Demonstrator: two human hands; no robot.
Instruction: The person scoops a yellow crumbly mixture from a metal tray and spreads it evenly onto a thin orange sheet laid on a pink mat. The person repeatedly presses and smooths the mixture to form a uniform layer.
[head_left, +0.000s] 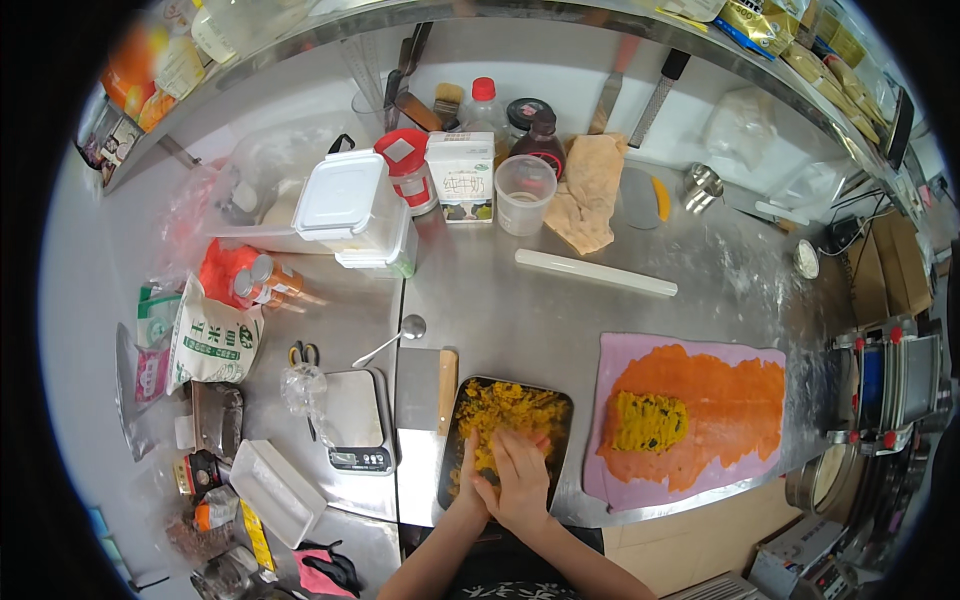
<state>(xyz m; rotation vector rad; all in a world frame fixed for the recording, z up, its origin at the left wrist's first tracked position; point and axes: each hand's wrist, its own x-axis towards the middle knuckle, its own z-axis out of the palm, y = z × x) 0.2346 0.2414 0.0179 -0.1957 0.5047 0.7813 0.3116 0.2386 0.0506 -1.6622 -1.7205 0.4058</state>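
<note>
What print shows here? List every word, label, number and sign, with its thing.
Wording not copied; print stands on:
White milk carton: dark characters.
White sack: green characters.
Black garment: white characters, cut off.
Digital scale: display, too small to read.
Elsewhere: too small or blurred.

Black garment (505,562) with pale markings (512,592)

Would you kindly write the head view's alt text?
A person's left hand and right hand are close together over crumbly yellow mixture in a dark rectangular tray. At right, a ragged orange sheet with a yellow patch lies on a pink mat.
</note>
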